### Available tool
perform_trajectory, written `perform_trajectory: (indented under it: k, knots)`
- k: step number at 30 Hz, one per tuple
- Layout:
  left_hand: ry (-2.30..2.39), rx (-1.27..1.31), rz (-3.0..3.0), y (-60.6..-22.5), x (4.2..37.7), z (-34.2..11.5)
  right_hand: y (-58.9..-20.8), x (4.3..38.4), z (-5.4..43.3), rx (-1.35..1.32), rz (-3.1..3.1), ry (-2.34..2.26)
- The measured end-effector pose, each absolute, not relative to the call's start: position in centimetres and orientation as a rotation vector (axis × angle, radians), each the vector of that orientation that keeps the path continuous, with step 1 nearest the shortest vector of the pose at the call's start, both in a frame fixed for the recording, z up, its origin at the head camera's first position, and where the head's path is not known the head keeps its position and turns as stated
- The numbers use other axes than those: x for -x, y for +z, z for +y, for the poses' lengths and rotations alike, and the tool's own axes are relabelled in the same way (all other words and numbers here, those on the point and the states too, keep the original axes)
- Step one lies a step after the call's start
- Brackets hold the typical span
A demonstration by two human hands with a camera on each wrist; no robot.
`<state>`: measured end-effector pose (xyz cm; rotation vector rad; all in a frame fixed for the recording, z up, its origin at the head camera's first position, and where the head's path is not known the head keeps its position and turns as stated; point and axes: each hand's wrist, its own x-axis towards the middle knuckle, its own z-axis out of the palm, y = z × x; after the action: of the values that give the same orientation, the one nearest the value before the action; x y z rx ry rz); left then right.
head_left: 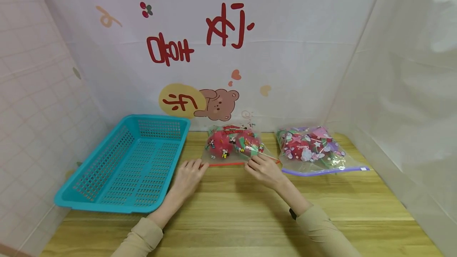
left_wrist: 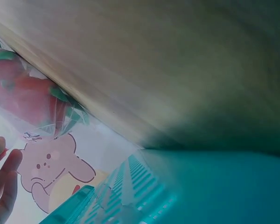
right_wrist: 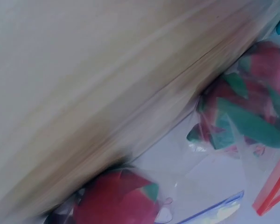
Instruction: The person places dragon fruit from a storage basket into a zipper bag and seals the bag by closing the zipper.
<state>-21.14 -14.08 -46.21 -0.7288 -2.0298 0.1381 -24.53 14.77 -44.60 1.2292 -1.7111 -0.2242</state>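
Observation:
A clear zip bag with cartoon prints and a red zip strip lies flat near the back of the table, holding red round things with green leaf-like parts. My left hand pinches the left end of the red strip between thumb and fingers; its fingertips show at the edge of the left wrist view. Nearer the strip's right end, my right hand grips it with bent fingers. Just right of that hand lies a second clear bag with a purple zip strip, holding similar red things. The right wrist view leaves out my right hand.
On the left of the wooden table stands a blue-green plastic basket with perforated walls, close beside my left forearm. A white printed cloth hangs behind the bags, and pale walls of cloth stand on both sides.

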Motion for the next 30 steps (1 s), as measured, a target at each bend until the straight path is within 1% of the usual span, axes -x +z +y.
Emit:
perform_trajectory:
  k: [15,30]
  knots:
    - [0.118,0.734,-2.010,-46.1,21.0,-13.8,-44.4,24.3,16.4,-1.250,-1.642,-0.199]
    - [0.118,0.739,-2.037,-46.2,20.9,-14.1,-44.5,23.8,17.6,-1.392,-1.885,-0.122]
